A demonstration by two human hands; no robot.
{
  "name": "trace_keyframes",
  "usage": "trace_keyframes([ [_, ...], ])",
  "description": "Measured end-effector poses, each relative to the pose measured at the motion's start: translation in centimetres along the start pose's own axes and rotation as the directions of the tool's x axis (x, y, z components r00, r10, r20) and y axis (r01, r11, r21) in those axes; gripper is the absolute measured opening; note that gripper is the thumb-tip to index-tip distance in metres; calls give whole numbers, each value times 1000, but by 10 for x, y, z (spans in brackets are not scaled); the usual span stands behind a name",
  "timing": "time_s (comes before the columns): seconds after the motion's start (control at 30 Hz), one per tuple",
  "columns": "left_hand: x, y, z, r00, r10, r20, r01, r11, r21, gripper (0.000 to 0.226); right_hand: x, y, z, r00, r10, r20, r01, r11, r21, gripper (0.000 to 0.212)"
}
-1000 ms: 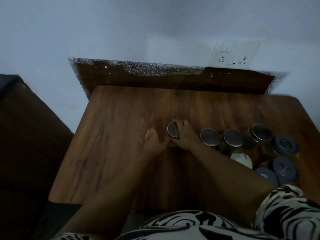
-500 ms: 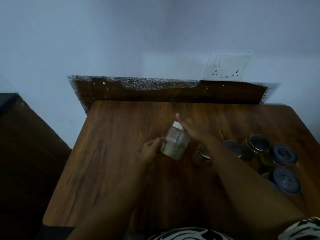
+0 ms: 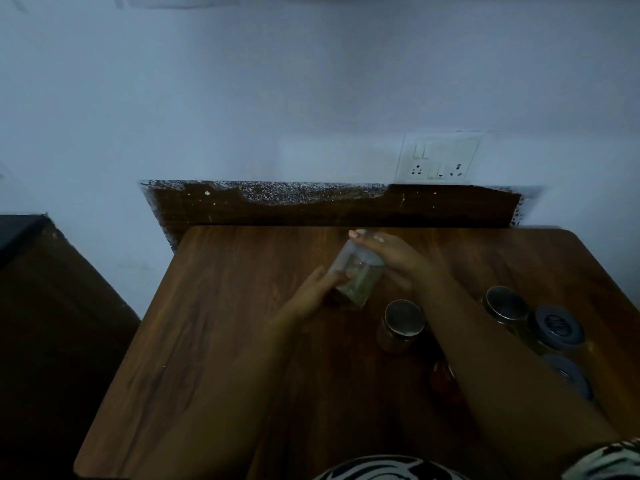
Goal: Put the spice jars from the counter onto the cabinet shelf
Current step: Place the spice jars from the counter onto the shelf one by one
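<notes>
Head view, dim and soft. Clear spice jar (image 3: 356, 278) held off the wooden worktop (image 3: 214, 341) between both hands, roughly mid-worktop toward the back edge. Tilted — long axis leaning, lid end up and toward the back wall, base down and toward the near side, slightly left. Pale greenish contents visible in lower part; lid itself mostly hidden under fingers.

Right hand (image 3: 391, 258) draped over the lid end, fingers curled across the top, fingertips showing past the far side. Left hand (image 3: 311, 296) at the lower left side of the glass, fingers wrapped against its base. Both gripping the same jar.

Rest of the jars standing on the worktop at right:
- steel-lidded jar (image 3: 401, 323) upright, just right of and nearer than the held one, apart from it
- second steel-lidded jar (image 3: 505, 304) beyond the right forearm
- blue-lidded jar (image 3: 556, 329) touching or just beside that — cannot tell which
- another blue lid (image 3: 568, 375) nearer, partly hidden by the forearm
- reddish jar (image 3: 443, 379) under the forearm, mostly hidden

Dark backsplash strip (image 3: 329, 209) along the worktop's far edge, white switch-and-socket plate (image 3: 438, 157) on the wall above it at right. Dark cabinet (image 3: 52, 323) off left. Black-and-white patterned clothing (image 3: 381, 471) along the bottom edge.
</notes>
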State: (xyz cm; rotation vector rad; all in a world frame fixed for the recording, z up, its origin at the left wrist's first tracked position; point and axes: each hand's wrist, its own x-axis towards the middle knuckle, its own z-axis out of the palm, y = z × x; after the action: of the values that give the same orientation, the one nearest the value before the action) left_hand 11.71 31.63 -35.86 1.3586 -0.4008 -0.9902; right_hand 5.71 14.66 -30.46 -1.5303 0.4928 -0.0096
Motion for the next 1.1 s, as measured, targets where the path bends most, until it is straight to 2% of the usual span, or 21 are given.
trace_keyframes([
  [0.07,0,6,9,991,-62,122,89,971,-223,75,-5,-8,-11,998,-21,57,14,993,120,36],
  [0.13,2,8,19,984,-79,157,114,966,-230,78,-9,-15,-19,996,-44,74,39,997,63,33],
  [0.2,6,9,30,998,-1,69,-6,995,100,84,-9,-17,-24,996,-78,-43,71,987,-144,39],
  [0.27,11,13,44,981,186,-51,-130,834,536,86,-6,-15,-26,977,-104,-187,37,943,-331,50],
  [0.3,14,15,50,961,258,-102,-133,753,645,85,-7,-15,-27,966,-119,-228,31,933,-358,56],
  [0.33,17,17,56,952,274,-133,-119,735,667,84,-6,-13,-31,964,-124,-235,37,938,-344,61],
  [0.4,17,24,59,986,143,-84,-83,864,497,79,-8,-13,-39,976,-124,-178,87,975,-204,58],
  [0.47,13,30,61,993,-56,103,42,990,132,68,-16,-18,-51,994,-95,-51,95,995,9,46],
  [0.5,12,29,65,983,-90,159,92,996,-3,67,-20,-19,-57,996,-89,3,89,993,82,42],
  [0.53,12,26,69,983,-81,165,89,995,-46,72,-23,-19,-62,995,-98,24,94,989,112,39],
  [0.57,13,24,77,993,-41,114,41,999,6,81,-23,-18,-65,995,-104,-4,104,990,97,38],
  [0.6,17,21,83,999,30,26,-34,988,151,92,-21,-15,-66,992,-109,-68,112,993,42,40],
  [0.67,21,16,92,976,205,-79,-134,841,525,100,-19,-10,-65,975,-88,-206,79,995,-54,48],
  [0.7,21,15,95,963,258,-81,-154,771,617,97,-18,-7,-65,971,-70,-227,59,997,-51,52],
  [0.73,20,16,95,961,268,-73,-166,766,621,93,-19,-5,-66,975,-61,-215,54,998,-39,55],
  [0.77,17,19,94,972,226,-66,-158,833,530,88,-21,-4,-68,984,-60,-170,57,998,-22,58],
  [0.83,8,28,96,997,82,-2,-81,983,162,72,-29,-7,-76,998,-61,-23,61,998,18,58],
  [0.87,4,31,98,997,46,58,-46,999,-1,68,-33,-9,-80,996,-76,53,73,996,51,58],
  [0.9,2,31,100,995,43,92,-37,997,-67,71,-34,-9,-84,989,-99,106,90,992,88,59],
  [1.0,0,27,111,992,126,1,-126,992,31,97,-31,-7,-86,984,-159,80,149,982,115,63],
  [1.1,0,22,123,962,263,-71,-256,962,97,109,-28,-2,-84,987,-157,16,152,974,170,84],
])
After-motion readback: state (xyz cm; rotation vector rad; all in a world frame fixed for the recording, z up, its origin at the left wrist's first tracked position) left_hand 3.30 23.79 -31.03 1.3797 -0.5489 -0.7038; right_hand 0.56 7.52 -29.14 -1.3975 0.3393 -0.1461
